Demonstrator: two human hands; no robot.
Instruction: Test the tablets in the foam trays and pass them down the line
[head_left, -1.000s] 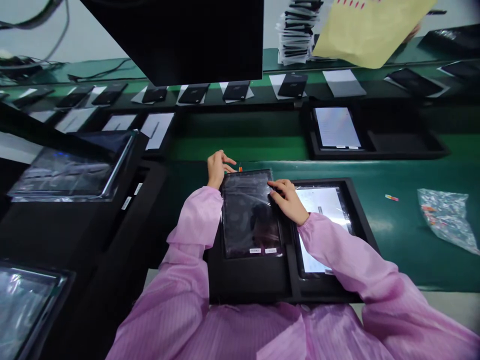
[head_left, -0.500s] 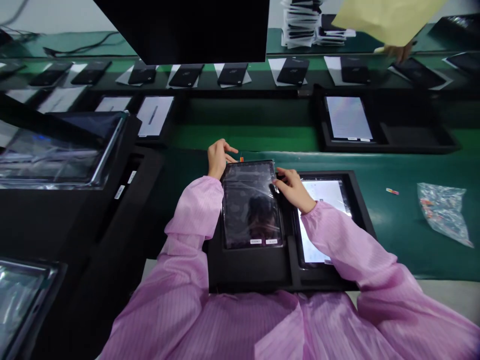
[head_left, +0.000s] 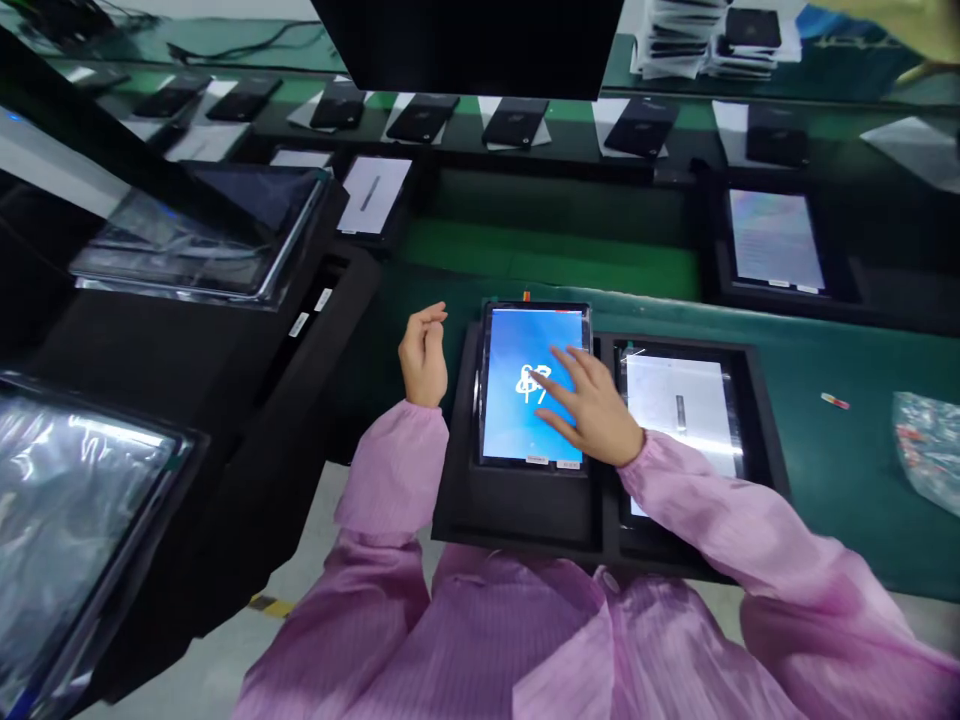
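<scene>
On black tray [head_left: 536,508], two lit tablets [head_left: 506,345], right fingers [head_left: 560,394] over one

Factory bench lined with tablets [head_left: 533,385]

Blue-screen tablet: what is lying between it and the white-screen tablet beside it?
Head view: a black divider of the tray lies between the blue-screen tablet and the white-screen tablet, partly under the right hand.
</scene>
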